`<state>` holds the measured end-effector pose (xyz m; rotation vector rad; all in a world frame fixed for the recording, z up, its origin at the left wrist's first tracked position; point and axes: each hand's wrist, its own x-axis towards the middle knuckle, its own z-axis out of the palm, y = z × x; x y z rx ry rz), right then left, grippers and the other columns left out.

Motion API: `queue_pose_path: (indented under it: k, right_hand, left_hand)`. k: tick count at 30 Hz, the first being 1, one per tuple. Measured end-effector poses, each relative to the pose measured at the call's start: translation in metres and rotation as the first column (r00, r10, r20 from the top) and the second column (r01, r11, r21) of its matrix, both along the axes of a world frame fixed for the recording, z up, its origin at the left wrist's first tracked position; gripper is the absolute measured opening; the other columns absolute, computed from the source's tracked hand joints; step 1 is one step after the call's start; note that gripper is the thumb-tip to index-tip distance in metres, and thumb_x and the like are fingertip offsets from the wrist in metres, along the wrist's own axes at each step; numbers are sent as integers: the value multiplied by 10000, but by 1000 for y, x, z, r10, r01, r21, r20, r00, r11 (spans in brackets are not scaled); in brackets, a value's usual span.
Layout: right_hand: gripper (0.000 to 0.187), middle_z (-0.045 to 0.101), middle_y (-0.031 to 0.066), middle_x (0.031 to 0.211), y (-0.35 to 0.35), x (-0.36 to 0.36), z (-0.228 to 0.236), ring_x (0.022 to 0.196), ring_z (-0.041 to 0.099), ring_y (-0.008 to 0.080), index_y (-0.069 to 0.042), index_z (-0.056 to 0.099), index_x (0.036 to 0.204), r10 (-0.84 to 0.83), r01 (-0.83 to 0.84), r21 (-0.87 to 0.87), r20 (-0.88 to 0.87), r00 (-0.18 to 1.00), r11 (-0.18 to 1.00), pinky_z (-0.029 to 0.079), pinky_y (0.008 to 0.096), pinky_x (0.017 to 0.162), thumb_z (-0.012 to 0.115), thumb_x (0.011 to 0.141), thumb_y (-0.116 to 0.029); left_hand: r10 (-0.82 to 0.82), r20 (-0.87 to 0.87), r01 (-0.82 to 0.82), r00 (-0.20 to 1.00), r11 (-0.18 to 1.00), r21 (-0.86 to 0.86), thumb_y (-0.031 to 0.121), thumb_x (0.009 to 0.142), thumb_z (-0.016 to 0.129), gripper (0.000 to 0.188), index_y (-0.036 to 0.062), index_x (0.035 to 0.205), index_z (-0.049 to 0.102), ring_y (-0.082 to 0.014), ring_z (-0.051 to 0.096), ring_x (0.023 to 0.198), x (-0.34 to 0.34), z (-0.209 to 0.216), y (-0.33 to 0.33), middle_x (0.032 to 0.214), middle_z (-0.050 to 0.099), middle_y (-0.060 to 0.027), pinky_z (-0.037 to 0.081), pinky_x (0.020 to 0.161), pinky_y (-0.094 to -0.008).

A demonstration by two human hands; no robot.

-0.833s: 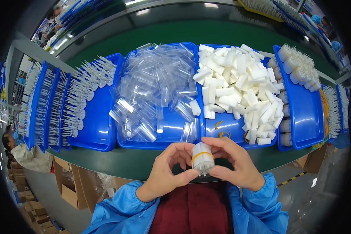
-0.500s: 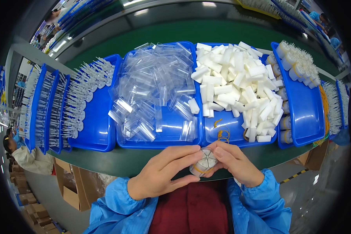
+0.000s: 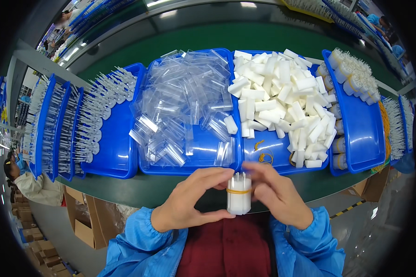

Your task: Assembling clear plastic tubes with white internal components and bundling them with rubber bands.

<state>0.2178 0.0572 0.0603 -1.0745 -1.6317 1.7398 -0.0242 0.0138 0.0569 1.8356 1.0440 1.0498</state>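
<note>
Just over the bench's near edge, around its middle, is the white bundle point(image 3: 239, 203), held upright with its thin prongs up and an orange band point(image 3: 239, 191) already round its upper part. The left grip point(image 3: 182, 203) is clamped on it, fingers near the top and thumb at the bottom; the right grip point(image 3: 282, 198) is blurry right beside it, so I can't tell if it's touching. Far as I can judge, this one's mostly together, banding included, but loads of parts are still loose: clear plastic pieces point(image 3: 185, 87) in the mid-left blue tray point(image 3: 201, 143), white blocks point(image 3: 268, 106) plus a few spare bands point(image 3: 265, 158) in the one beside it. Over toward the bench's right end, a tilted tray point(image 3: 365, 124) has a bunch of finished-looking banded bundles point(image 3: 353, 78) at its far end, and toward the left end there are white stemmed parts point(image 3: 94, 115) in another tray point(image 3: 115, 143). Compared with half a second ago, the bundle's been turned from showing its segmented end face to side-on, and the right fingers have gone from cupping it to a blur. Trays look basically the same.
</note>
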Motion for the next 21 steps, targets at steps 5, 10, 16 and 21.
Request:
queue_pose_path:
  k: [5,10,16,21]
  right_hand:
    - [801,676,167,1208,4,1,6,1016,690,313,0,547,1382,90,-114,507,72,993,855,568,388,890,922,717,-240]
    - [768,678,179,1200,7,8,-2,1022,689,331,6,582,1348,50,-123,633,132,990,764,574,387,863,917,701,-235]
    - [779,563,137,1364,6,9,-1,1093,623,204,-48,484,1481,121,-122,-2,-118,986,993,551,340,910,859,816,-201]
    - [542,652,79,1062,9,25,12,904,623,128,-32,601,1350,103,-103,29,6,995,994,528,277,784,790,889,-245]
  left_hand:
    - [38,6,-37,999,998,-46,102,691,925,733,-13,1336,595,-262,689,1050,-2,-3,-1,1295,616,-179,589,906,-353]
    - [42,-93,-43,995,999,-10,146,636,942,746,-10,1294,626,-264,704,1009,4,0,6,1201,677,-159,577,887,-363]
    - [57,-175,-40,983,994,100,188,610,955,729,32,1253,649,-296,669,1061,1,3,-1,1228,676,-149,514,867,-377]
    - [11,-201,24,980,985,172,237,625,973,835,36,1345,603,-241,650,980,19,3,4,1361,548,-160,551,811,-338]
